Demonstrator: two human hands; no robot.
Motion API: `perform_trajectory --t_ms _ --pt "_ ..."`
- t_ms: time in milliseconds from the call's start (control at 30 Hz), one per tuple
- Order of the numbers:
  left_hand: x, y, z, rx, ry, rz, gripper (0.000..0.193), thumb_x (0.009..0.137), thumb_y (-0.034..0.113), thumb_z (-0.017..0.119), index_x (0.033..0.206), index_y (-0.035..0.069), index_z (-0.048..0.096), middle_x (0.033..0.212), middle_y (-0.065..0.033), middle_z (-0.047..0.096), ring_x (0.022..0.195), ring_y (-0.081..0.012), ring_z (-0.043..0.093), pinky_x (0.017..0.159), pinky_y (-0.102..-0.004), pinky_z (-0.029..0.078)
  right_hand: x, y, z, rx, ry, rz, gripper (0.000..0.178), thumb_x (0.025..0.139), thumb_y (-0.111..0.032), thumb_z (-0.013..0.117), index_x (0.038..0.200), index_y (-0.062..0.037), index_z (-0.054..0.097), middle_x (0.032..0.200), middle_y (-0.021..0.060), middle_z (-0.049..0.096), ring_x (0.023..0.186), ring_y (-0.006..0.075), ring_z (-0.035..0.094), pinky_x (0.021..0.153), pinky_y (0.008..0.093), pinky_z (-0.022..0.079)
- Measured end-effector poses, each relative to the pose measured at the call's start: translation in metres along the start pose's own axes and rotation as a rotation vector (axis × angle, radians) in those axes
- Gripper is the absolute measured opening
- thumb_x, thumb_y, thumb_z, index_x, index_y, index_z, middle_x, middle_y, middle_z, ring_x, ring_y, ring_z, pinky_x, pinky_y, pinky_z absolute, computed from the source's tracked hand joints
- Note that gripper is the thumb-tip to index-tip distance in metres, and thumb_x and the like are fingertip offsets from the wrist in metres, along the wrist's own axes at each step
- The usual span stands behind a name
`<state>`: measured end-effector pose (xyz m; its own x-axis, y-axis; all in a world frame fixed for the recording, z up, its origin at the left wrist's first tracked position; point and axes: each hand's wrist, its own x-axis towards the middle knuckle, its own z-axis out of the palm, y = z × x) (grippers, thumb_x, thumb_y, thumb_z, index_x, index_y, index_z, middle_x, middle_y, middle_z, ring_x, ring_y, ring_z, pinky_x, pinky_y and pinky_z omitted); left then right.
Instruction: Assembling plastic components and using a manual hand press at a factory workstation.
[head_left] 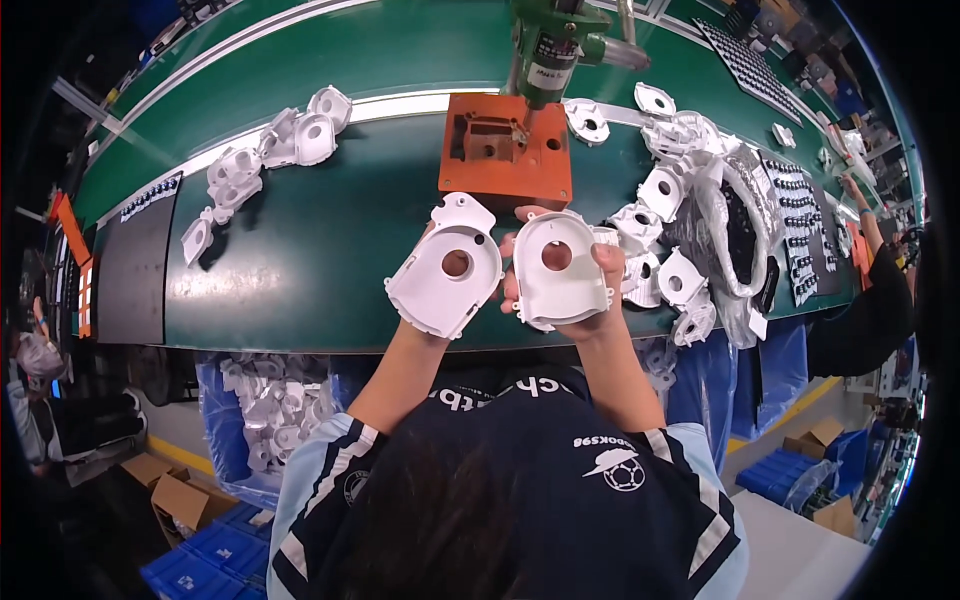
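My left hand (pixel 426 333) grips a white plastic housing (pixel 418 282) from behind; the part covers most of its fingers. The housing has a round hole and a lobed upper end. Beside it, my right hand (pixel 607 266) holds a second white plastic housing (pixel 560 288), thumb on its right edge and fingertips round its left. Both housings are raised side by side over the front of the green bench, slightly apart. Just beyond them stands an orange fixture block (pixel 505 180) with a shaped recess, under a green press (pixel 548 60).
White housings (pixel 315 137) lie in a row at the left, and more (pixel 681 277) are heaped at the right beside a clear plastic bag (pixel 715 235). Trays of small dark parts (pixel 800 235) stand farther right. A blue-lined bin (pixel 225 425) of white parts sits below the bench edge. Another person's arm (pixel 862 205) shows at far right.
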<state>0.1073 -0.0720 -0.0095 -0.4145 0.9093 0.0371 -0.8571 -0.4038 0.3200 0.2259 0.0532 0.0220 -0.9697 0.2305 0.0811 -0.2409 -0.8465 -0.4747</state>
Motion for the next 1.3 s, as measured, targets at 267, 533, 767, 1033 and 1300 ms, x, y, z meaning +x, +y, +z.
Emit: perform_trajectory --t_ms 267,533,767,1033,1300 --pt "0.003 0.004 0.019 0.095 -0.053 0.048 0.027 0.092 0.025 0.048 0.109 0.005 0.046 0.093 -0.0142 0.060 0.076 -0.0235 0.064 0.056 -0.0330 0.055 -0.002 -0.002 0.004 -0.091 0.014 -0.020 0.082 0.070 -0.047 0.059 0.131 0.0025 0.033 0.107 0.0255 0.052 0.080 0.0386 0.061 0.068 0.0514 0.054" --pt "0.006 -0.017 0.029 1.260 0.290 0.494 0.010 0.087 0.001 0.051 0.096 -0.001 0.048 0.077 -0.0069 0.058 0.063 -0.0072 0.055 0.058 -0.0219 0.044 -0.009 0.026 0.015 -0.598 0.375 0.026 0.052 0.088 -0.014 0.051 0.136 -0.0071 0.030 0.103 0.0072 0.054 0.081 0.0119 0.057 0.069 0.0258 0.050" --pt "0.004 -0.018 0.024 1.466 0.236 0.549 0.010 0.086 -0.001 0.051 0.096 0.000 0.050 0.083 -0.0052 0.058 0.073 -0.0087 0.057 0.066 -0.0233 0.046 -0.008 0.025 0.009 -0.548 0.368 0.148 0.072 0.083 -0.018 0.066 0.138 -0.0085 0.021 0.113 0.0089 0.045 0.088 0.0112 0.052 0.071 0.0239 0.045" --pt "0.011 -0.012 0.021 1.155 0.238 0.505 0.016 0.084 -0.003 0.052 0.100 0.000 0.050 0.079 -0.0051 0.057 0.071 -0.0075 0.056 0.063 -0.0215 0.046 -0.003 0.026 0.007 -0.422 0.357 0.120 0.075 0.075 -0.002 0.064 0.137 -0.0091 0.024 0.108 0.0069 0.049 0.087 0.0121 0.054 0.069 0.0251 0.047" --pt "0.013 0.015 0.010 1.007 0.157 0.148 0.019 0.091 0.007 0.050 0.108 -0.001 0.055 0.082 -0.0042 0.060 0.072 -0.0069 0.057 0.064 -0.0202 0.045 -0.003 0.024 -0.001 -0.386 0.284 0.221 0.075 0.071 0.002 0.057 0.139 -0.0141 0.028 0.114 0.0092 0.050 0.089 0.0160 0.057 0.069 0.0300 0.052"
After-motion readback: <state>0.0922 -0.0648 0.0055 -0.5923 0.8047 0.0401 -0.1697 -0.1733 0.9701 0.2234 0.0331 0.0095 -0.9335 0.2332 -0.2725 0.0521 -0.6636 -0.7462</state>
